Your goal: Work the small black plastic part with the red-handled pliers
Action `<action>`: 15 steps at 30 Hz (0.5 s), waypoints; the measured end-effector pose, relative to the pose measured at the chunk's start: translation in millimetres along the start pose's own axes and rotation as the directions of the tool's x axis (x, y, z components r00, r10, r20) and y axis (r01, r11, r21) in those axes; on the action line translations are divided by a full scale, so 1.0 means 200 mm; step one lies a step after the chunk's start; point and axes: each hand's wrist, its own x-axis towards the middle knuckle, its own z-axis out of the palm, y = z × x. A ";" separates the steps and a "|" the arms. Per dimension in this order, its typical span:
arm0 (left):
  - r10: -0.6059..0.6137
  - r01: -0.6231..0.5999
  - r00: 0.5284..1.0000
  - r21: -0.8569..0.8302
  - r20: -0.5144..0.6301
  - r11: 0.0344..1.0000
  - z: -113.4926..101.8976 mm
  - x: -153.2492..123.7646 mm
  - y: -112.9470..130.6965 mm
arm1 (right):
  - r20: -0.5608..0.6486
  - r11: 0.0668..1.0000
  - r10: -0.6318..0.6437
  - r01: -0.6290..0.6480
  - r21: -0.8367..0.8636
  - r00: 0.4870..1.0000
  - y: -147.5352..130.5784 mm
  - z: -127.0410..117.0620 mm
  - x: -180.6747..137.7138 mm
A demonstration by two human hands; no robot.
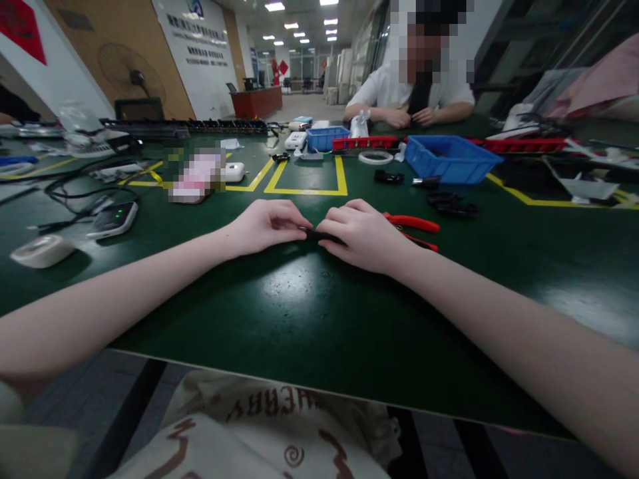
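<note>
2 bare forearms point(164, 271), cream garment point(239, 439), brown lettering point(272, 404), 1 brown spiral point(294, 455)

The bench point(224, 306) is dark green with yellow lines point(305, 192) toward its far edge, and the small held piece point(313, 235), inward from the middle of the near edge, is black, while the tool point(414, 222) to its right has red handles. Nearer to the far edge, the large bin point(446, 163) and the smaller bin point(327, 140) are blue, and the long trays point(367, 143) are red. By the left edge, the roll point(42, 253) is off-white and the device point(114, 221) shows green lights on a dark face with white rim, and below the near edge the cream cloth point(239, 432) carries brown letters and a spiral.
</note>
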 end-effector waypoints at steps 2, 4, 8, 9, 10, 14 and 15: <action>0.071 -0.078 0.995 0.105 0.065 0.991 -0.03 -0.02 0.03 | 0.023 0.993 -0.056 0.059 -0.103 0.998 -0.02 -0.01 -0.01; 0.117 -0.140 0.984 0.170 0.137 0.975 -0.06 -0.03 0.05 | 0.044 0.986 -0.068 0.074 -0.151 0.997 -0.03 -0.01 0.00; 0.157 -0.200 0.966 0.209 0.208 0.957 -0.11 -0.04 0.04 | 0.048 0.987 -0.078 0.084 -0.137 0.996 -0.03 0.00 0.01; 0.156 -0.201 0.965 0.208 0.212 0.957 -0.12 -0.04 0.04 | 0.046 0.988 -0.077 0.083 -0.127 0.996 -0.02 0.00 0.01; 0.156 -0.200 0.965 0.208 0.211 0.958 -0.13 -0.04 0.04 | 0.044 0.990 -0.078 0.083 -0.118 0.996 -0.02 0.00 0.01; 0.186 -0.208 0.976 0.240 0.112 0.948 -0.14 -0.05 0.06 | 0.001 0.990 -0.087 0.087 -0.110 0.996 -0.04 -0.01 0.01; 0.198 -0.208 0.978 0.247 0.067 0.946 -0.13 -0.06 0.07 | -0.026 0.991 -0.079 0.076 -0.107 0.997 -0.05 -0.02 0.01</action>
